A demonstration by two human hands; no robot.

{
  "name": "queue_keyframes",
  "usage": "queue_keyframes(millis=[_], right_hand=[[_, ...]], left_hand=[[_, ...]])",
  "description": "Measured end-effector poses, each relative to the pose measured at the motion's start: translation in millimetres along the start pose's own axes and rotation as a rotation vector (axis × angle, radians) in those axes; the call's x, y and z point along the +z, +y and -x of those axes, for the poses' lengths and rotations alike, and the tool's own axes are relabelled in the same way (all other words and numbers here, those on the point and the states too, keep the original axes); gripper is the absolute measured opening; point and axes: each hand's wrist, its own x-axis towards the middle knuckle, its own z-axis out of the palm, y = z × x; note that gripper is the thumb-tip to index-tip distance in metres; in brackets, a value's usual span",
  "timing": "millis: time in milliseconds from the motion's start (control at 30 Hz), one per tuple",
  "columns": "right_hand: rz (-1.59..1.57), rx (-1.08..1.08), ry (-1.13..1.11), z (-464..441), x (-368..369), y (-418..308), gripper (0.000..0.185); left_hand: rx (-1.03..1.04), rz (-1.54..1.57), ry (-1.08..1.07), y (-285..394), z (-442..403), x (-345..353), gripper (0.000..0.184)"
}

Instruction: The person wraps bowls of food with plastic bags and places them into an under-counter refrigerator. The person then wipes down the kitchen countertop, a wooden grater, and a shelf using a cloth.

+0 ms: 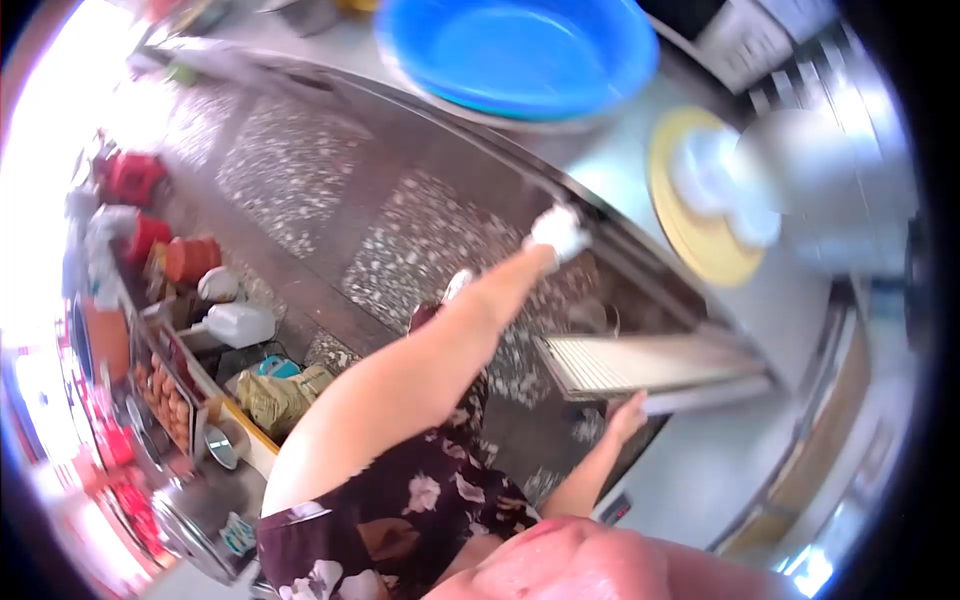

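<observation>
My left hand [558, 232] reaches across to the front edge of the metal counter [600, 180]. It is covered by something white, a glove or a cloth, and blur hides its fingers. My right hand [627, 415] is closed on the edge of an open cabinet door [650, 368] below the counter. The door's inner side is pale and ribbed. Above my left hand, a large blue basin [520, 50] stands on the counter. To its right lies a round yellow board [690, 200] with blurred whitish things on it.
A large metal pot [840, 190] stands at the right. Along the left are a tray of eggs [165, 395], a white plastic jug [240, 324], red containers [190, 259] and a crumpled sack [280, 395]. A speckled floor [400, 250] runs between the two sides.
</observation>
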Motion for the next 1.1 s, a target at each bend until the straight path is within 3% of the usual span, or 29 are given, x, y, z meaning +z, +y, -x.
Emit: queue_keyframes(millis=[33,67,100,167,233,300,367,400,500,567,633,667,733,767,900,1033,1067,1100], right_hand=[[-0.021,-0.203,0.025,-2.3,15.8,-10.7,0.064],[0.101,-0.154,-0.128,-2.9,13.1,-23.7,0.056],[-0.015,-0.457,0.115,-2.8,37.6,-17.8,0.05],[0.488,-1.129,0.616,48.6,54.1,-80.7,0.043],[0.015,-1.028,0.077,141.8,103.3,-157.0,0.03],[-0.003,-1.096,-0.305,229.7,165.6,-211.5,0.017],[-0.031,-1.096,-0.653,299.9,233.7,-246.4,0.015],[-0.004,-1.076,-0.779,330.6,268.1,-260.1,0.016],[0.08,-1.208,-0.921,414.8,371.4,-291.7,0.02],[0.194,-1.257,-0.968,467.7,421.3,-309.5,0.024],[0.33,-1.272,-0.95,503.8,468.6,-316.0,0.029],[0.344,-1.303,-0.922,515.5,492.5,-314.3,0.029],[0.377,-1.328,-0.914,539.2,529.1,-314.7,0.03],[0.399,-1.32,-0.935,552.8,542.8,-317.7,0.03],[0.409,-1.137,-1.137,601.0,604.9,-338.7,0.03],[0.366,-1.107,-1.352,632.3,698.4,-368.1,0.022],[0.328,-0.965,-1.458,642.3,723.8,-380.7,0.019],[0.286,-0.788,-1.52,661.7,746.5,-397.5,0.018]], left_hand=[[-0.059,-0.049,-0.079,4.0,22.3,-18.2,0.045],[-0.061,-0.033,-0.141,1.1,43.7,-31.6,0.043],[-0.036,-0.085,-0.259,-4.6,66.1,-47.6,0.043],[0.039,-0.159,-0.316,-27.9,112.0,-70.0,0.046],[0.05,-0.123,-0.596,-35.6,143.9,-122.6,0.049],[0.052,-0.091,-0.714,-89.8,160.6,-107.7,0.051],[0.047,-0.144,-0.887,-86.6,183.5,-168.3,0.052],[0.094,-0.092,-0.893,-106.8,195.6,-164.9,0.053],[0.252,-0.002,-0.98,-138.4,218.5,-218.2,0.051],[0.365,0.096,-0.906,-166.3,226.2,-250.9,0.046],[0.228,0.195,-0.973,-173.8,204.9,-360.4,0.041],[-0.096,0.33,-0.991,-187.2,192.1,-408.8,0.037],[0.201,0.164,-0.453,-244.0,170.3,-465.9,0.032],[0.032,0.197,-0.333,-262.5,166.5,-519.7,0.029],[-0.18,0.045,0.345,-366.8,174.5,-636.6,0.026],[-0.446,0.245,0.493,-412.7,215.1,-719.3,0.03],[-0.554,0.375,0.446,-445.2,219.9,-718.6,0.03],[-0.537,0.39,0.547,-445.4,229.2,-730.9,0.03]])
